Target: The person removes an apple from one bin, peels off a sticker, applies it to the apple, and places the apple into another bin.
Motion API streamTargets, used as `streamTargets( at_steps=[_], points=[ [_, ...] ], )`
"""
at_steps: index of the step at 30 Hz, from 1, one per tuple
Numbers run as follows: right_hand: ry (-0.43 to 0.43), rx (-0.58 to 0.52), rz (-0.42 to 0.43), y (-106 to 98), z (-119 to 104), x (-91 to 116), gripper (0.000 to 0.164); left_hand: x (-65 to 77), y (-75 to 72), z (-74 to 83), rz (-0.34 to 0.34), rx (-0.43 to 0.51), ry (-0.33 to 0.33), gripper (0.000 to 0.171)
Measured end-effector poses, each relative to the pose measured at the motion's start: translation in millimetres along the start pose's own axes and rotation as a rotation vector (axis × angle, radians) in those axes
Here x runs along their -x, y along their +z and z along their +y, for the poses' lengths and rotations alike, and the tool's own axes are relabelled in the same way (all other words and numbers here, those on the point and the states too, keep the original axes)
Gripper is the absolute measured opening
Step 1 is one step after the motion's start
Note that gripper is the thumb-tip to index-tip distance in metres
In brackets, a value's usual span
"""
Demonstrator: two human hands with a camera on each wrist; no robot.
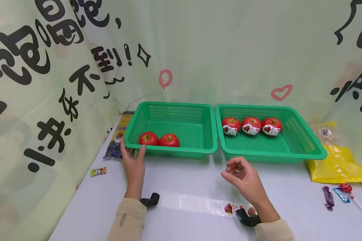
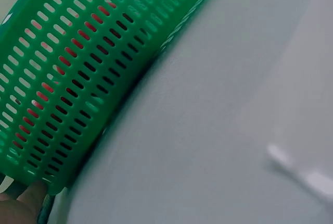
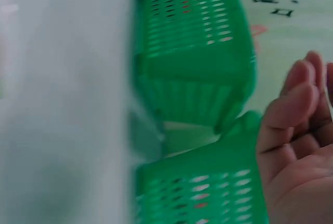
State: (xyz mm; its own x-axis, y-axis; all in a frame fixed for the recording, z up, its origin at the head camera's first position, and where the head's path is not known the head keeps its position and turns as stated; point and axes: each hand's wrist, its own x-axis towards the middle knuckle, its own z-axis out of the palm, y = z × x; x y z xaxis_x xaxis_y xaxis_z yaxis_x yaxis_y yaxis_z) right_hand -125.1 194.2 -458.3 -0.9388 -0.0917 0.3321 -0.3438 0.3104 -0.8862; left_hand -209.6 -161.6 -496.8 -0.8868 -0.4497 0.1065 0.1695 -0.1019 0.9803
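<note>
Clear strip (image 1: 193,205), one: flat on the counter (image 1: 181,231); hub of the clock, twelve being the far side.

Right hand (image 1: 245,179), at two o'clock: raised, fingers loosely curled, narrow gap at the thumb, nothing seen held.

Left hand (image 1: 134,169), at ten o'clock: fingers wide, straddling and touching the left basket's eight o'clock corner; no firm grip evident.

Left basket (image 1: 193,150), green, one: at eleven o'clock. Contents: two apples (image 1: 169,140), side by side near its seven o'clock wall. Handling, by judgement: the step reads as steadying this basket. Low, even pressure at the corner suits, base flat on the counter; a jerk or tilt could roll the apples. A light brace from the right hand at the five o'clock corner should check any pivot into the neighbour.

Right basket (image 1: 277,155), green, one: between one and two o'clock, just beside the left; whether the rims touch, cannot tell. Contents: three labelled apples (image 1: 251,124), in a row toward its ten o'clock.
</note>
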Motion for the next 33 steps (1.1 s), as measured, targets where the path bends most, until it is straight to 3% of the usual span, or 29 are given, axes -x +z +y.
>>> streamTargets(
  at_steps=[3,7,11,15,21,27,33],
  points=[
    [-0.041,0.033,-0.067,0,-19,-24,0.041,2.1,1.1,-1.3,0.001,-0.002,0.001,0.09],
    [-0.036,0.098,-0.181,14,-53,-76,0.056,1.0,1.6,-4.1,-0.007,0.009,0.022,0.088],
    [0.093,0.127,-0.3,44,-71,-127,0.069,-1.2,0.2,-5.6,-0.005,0.007,0.04,0.087],
    [0.254,0.157,-0.433,80,-65,-162,0.078,-1.9,-0.8,-5.5,-0.003,-0.003,0.032,0.087],
    [0.422,0.184,-0.561,117,-49,-184,0.084,-1.4,0.3,-4.7,0.001,-0.01,0.026,0.087],
    [0.467,0.166,-0.586,138,-40,-188,0.083,0.6,1.3,1.1,-0.002,0.006,0.014,0.087],
    [0.479,0.14,-0.635,147,-31,-191,0.071,-0.3,0.1,1.0,-0.003,-0.001,0.022,0.088]
  ],
)
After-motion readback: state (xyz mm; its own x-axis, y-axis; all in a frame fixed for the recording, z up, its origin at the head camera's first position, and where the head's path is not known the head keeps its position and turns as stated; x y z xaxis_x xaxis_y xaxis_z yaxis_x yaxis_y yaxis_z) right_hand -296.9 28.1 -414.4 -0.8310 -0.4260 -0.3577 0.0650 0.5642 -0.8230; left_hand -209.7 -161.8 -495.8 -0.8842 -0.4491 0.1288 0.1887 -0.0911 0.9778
